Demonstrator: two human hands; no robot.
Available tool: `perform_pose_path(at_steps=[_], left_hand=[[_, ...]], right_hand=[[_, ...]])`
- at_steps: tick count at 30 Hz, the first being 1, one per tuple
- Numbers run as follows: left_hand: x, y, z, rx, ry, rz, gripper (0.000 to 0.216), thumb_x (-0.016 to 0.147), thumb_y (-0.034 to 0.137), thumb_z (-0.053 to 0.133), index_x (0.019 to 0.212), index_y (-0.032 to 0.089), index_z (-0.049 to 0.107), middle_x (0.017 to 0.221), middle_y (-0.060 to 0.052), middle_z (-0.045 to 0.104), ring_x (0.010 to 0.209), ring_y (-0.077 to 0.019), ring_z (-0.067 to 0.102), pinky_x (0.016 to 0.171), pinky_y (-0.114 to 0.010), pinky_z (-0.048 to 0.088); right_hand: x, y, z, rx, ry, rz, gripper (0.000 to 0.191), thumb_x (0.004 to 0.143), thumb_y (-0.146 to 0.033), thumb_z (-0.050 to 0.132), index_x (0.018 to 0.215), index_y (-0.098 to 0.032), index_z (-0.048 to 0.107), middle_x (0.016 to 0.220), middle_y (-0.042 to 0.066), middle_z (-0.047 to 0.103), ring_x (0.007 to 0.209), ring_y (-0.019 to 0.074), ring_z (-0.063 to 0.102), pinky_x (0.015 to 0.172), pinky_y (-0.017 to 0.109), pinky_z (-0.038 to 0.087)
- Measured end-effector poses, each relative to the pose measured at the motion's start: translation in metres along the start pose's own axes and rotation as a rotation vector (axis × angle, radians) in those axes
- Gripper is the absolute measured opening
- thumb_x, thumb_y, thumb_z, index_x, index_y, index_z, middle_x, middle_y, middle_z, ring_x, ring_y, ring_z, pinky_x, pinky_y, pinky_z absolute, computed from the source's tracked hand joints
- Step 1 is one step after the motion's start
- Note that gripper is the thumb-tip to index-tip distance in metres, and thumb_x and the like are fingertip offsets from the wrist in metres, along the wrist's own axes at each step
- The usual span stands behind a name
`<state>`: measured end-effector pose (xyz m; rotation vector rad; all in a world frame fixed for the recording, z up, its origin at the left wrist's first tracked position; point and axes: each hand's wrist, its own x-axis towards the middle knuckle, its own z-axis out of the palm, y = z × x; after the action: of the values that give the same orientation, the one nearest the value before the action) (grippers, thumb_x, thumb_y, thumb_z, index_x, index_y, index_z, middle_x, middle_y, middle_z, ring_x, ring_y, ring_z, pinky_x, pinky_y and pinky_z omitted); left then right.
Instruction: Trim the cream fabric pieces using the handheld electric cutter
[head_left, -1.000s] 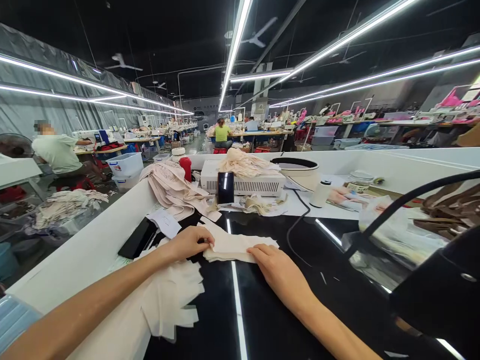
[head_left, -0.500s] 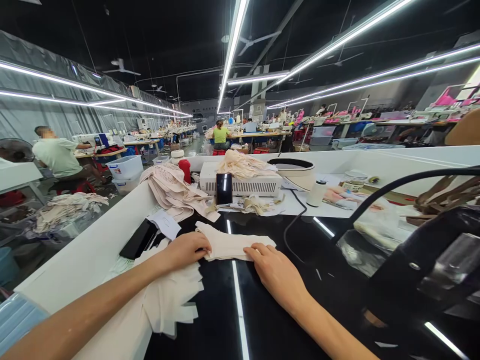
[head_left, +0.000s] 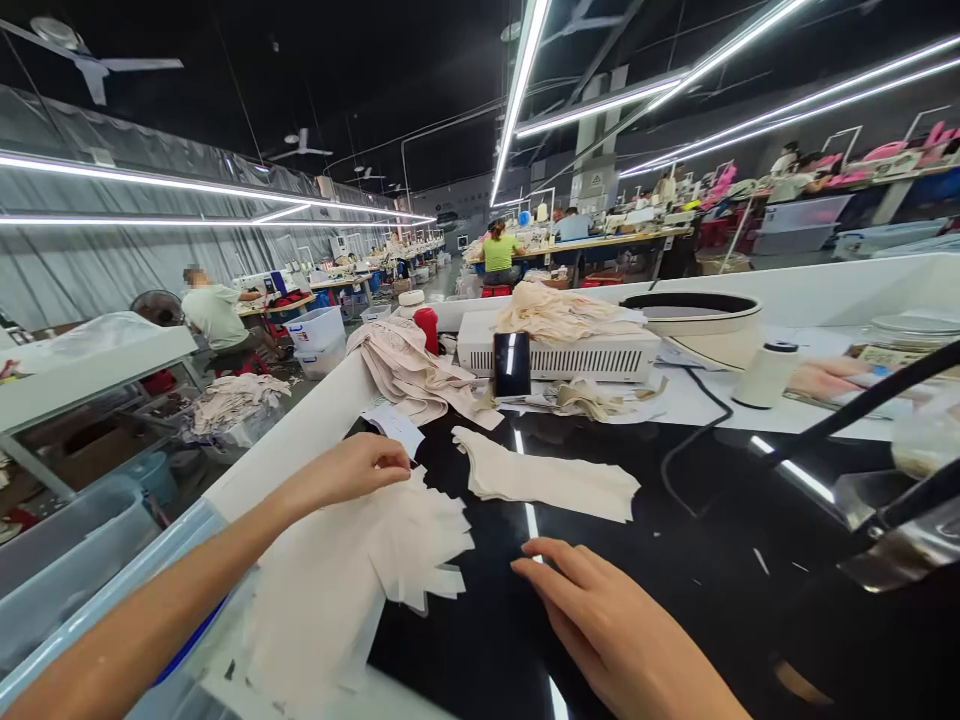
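A small stack of cream fabric pieces (head_left: pixel 551 482) lies flat on the black tabletop (head_left: pixel 480 640), with neither hand touching it. At the left, a fanned pile of thin off-white fabric pieces (head_left: pixel 330 580) spreads over the table's edge. My left hand (head_left: pixel 349 470) is at the upper edge of that pile, its fingers curled and their tips drawn together; whether a piece is pinched between them is hidden. Over the bare black surface, just below the cream stack, my right hand (head_left: pixel 600 605) has its fingers stretched out and thumb apart, holding nothing.
Behind the work area stand a white vented box (head_left: pixel 559 358) with fabric on top, a phone (head_left: pixel 512 366) and a white bottle (head_left: pixel 765 376). Patterned fabric (head_left: pixel 409 370) is heaped at the back left. A black cable (head_left: pixel 679 470) and a dark machine part (head_left: pixel 900 510) occupy the right.
Both hands have let go of the cream stack. My left hand has moved to the off-white pile, and my right has drawn back toward me. The view has turned left.
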<state>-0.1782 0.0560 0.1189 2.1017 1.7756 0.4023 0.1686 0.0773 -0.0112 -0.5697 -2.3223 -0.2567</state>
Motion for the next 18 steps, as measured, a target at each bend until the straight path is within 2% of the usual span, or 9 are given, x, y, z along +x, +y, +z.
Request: perform_pose_path(at_steps=[3, 6, 12, 14, 18], left_hand=[[-0.027, -0.004, 0.002, 0.021, -0.015, -0.074, 0.021, 0.099, 0.043, 0.072, 0.094, 0.023, 0.078, 0.102, -0.003, 0.082, 0.095, -0.0254, 0.077, 0.081, -0.031, 0.052], [-0.041, -0.006, 0.012, 0.029, -0.008, -0.12, 0.018, 0.097, 0.041, 0.074, 0.099, 0.023, 0.078, 0.109, -0.004, 0.081, 0.101, -0.0271, 0.076, 0.086, -0.032, 0.053], [-0.046, -0.006, 0.027, 0.029, 0.045, -0.125, 0.016, 0.094, 0.038, 0.077, 0.102, 0.023, 0.078, 0.116, -0.005, 0.078, 0.107, -0.0289, 0.074, 0.097, -0.036, 0.055], [-0.046, -0.006, 0.029, 0.024, 0.069, -0.113, 0.011, 0.096, 0.033, 0.072, 0.098, 0.023, 0.077, 0.116, -0.005, 0.077, 0.107, -0.028, 0.074, 0.1, -0.036, 0.055], [-0.047, -0.005, 0.029, -0.006, 0.114, -0.097, 0.015, 0.098, 0.028, 0.062, 0.093, 0.023, 0.076, 0.113, -0.005, 0.079, 0.104, -0.0266, 0.074, 0.099, -0.036, 0.056]], right_hand=[[0.003, -0.011, 0.0, 0.052, 0.026, -0.04, 0.045, 0.103, 0.002, 0.045, 0.116, -0.025, 0.079, 0.117, 0.01, 0.089, 0.091, 0.0231, 0.091, 0.075, 0.033, 0.076], [0.006, -0.019, -0.002, 0.096, 0.02, -0.049, 0.044, 0.103, 0.003, 0.046, 0.113, -0.024, 0.079, 0.114, 0.009, 0.089, 0.088, 0.0226, 0.09, 0.074, 0.032, 0.075], [0.002, -0.031, -0.004, 0.155, -0.057, -0.026, 0.045, 0.103, 0.005, 0.048, 0.114, -0.024, 0.081, 0.116, 0.008, 0.088, 0.088, 0.0216, 0.087, 0.075, 0.032, 0.073], [-0.001, -0.033, -0.004, 0.165, -0.111, -0.007, 0.044, 0.104, 0.005, 0.05, 0.115, -0.025, 0.081, 0.118, 0.008, 0.087, 0.089, 0.0217, 0.086, 0.078, 0.033, 0.072], [-0.002, -0.036, -0.004, 0.222, -0.197, 0.025, 0.045, 0.107, 0.002, 0.049, 0.117, -0.027, 0.082, 0.118, 0.008, 0.087, 0.092, 0.0222, 0.086, 0.081, 0.033, 0.072]])
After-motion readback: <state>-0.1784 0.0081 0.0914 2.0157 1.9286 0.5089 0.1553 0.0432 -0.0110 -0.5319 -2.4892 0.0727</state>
